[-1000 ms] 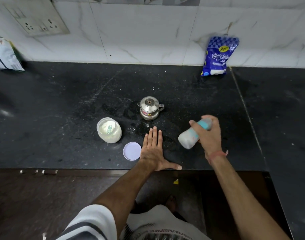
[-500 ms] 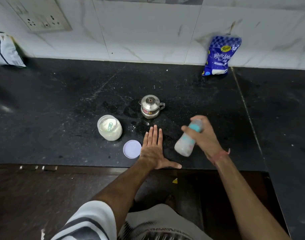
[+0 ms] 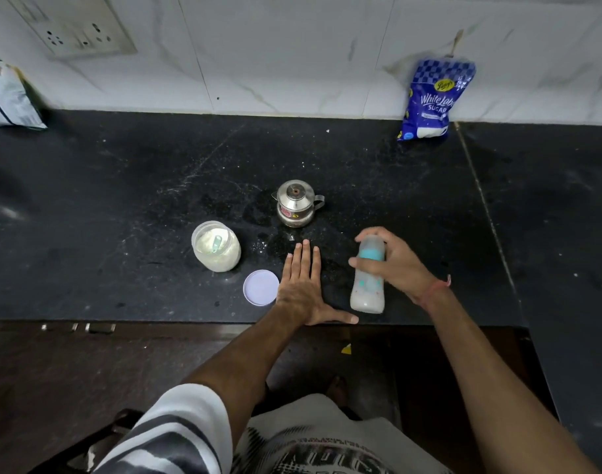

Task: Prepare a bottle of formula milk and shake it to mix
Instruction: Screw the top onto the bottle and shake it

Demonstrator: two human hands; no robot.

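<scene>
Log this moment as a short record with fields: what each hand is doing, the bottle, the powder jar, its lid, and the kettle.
right hand: grip closed around the bottle
bottle: capped, milky inside, above the counter's front edge
left hand: flat, palm down on the counter
powder jar: open, scoop inside
lid: flat beside left hand
steel kettle: behind left hand, lid on

The packet (image 3: 8, 94) is cut off at the left edge, its print unreadable.

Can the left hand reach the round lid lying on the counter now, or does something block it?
Probably yes. The left hand lies flat on the counter, empty, right beside the lid; nothing stands between them. The powder jar sits further back.
</scene>
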